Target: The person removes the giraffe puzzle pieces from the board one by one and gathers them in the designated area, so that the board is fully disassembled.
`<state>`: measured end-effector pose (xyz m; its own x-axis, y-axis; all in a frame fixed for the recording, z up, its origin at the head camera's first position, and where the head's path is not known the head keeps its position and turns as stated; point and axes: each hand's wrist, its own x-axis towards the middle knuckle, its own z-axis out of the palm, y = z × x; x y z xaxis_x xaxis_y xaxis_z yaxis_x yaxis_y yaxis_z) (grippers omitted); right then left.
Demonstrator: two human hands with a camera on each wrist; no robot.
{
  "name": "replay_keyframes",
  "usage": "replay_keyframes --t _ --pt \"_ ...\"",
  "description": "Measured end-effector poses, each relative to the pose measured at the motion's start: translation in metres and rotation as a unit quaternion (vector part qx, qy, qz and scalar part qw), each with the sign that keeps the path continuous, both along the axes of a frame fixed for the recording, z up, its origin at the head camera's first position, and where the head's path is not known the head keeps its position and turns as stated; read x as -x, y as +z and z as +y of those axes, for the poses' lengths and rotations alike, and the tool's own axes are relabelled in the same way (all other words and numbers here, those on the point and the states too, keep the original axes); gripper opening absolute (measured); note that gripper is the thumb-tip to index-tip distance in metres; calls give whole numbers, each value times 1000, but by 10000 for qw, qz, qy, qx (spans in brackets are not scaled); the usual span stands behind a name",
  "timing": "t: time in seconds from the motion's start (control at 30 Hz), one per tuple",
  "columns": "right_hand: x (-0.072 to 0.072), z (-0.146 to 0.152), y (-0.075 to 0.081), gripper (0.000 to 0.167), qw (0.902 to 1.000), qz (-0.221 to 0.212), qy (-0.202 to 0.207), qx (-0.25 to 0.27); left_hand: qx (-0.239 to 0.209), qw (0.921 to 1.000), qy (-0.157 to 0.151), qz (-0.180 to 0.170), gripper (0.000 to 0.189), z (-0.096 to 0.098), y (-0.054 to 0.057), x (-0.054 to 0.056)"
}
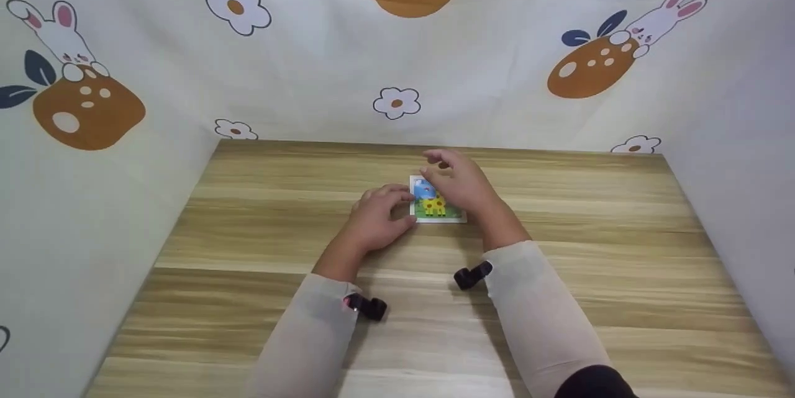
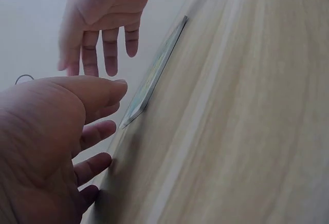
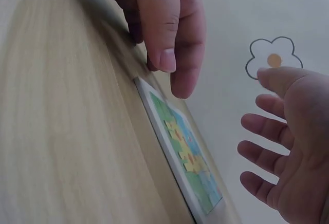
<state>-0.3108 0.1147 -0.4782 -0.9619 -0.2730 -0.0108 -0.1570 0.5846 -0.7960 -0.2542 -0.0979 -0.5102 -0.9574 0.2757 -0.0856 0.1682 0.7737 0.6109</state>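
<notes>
A small square picture puzzle (image 1: 433, 207) with a white border lies flat on the table. It shows a yellow spotted giraffe on green and blue. At its left edge is my left hand (image 1: 377, 217), fingers loosely bent and thumb by the near corner; whether the fingertips touch the border I cannot tell. My right hand (image 1: 461, 182) hovers over the upper right part and hides some of the picture. In the right wrist view that hand's fingers (image 3: 267, 127) are apart from the puzzle (image 3: 187, 154), holding nothing.
The wood-grain table (image 1: 261, 212) meets a pale cloth backdrop (image 1: 310, 75) printed with rabbits, oranges and flowers at the back and left. A small black camera is strapped to each wrist, over light sleeves (image 1: 546, 305).
</notes>
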Motion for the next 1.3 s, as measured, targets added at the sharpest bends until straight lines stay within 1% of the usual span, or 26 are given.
replay_keyframes --t 0.13,0.23,0.33,0.47,0.63,0.83,0.93,1.07,1.3 --pt "1 2 -9 43 9998 -213 -58 -14 310 9994 -152 69 46 1 -3 -1" --pt "2 2 -13 42 9994 -290 31 -184 516 9984 -217 99 45 1 -2 -2" --pt "4 0 -15 42 9985 -376 128 -374 585 9979 -253 132 44 -1 -1 -2" --pt "7 -1 -18 40 9972 -417 174 -592 576 9978 -264 177 43 -3 -1 -1" --pt "8 -2 -22 44 9949 -312 343 -900 517 9982 -281 127 42 -4 -1 -1" --pt "3 -4 -23 50 9897 -344 478 -1303 401 9985 -322 172 41 -4 -2 -2" --pt "2 -6 -22 51 9868 -248 531 -1512 338 9985 -351 249 41 -5 -2 -2" --pt "-1 -8 -22 51 9846 -122 549 -1656 239 9985 -385 310 41 -5 -1 -3" --pt "-1 -9 -22 52 9843 -264 484 -1677 234 9987 -381 258 40 -6 -3 -3"
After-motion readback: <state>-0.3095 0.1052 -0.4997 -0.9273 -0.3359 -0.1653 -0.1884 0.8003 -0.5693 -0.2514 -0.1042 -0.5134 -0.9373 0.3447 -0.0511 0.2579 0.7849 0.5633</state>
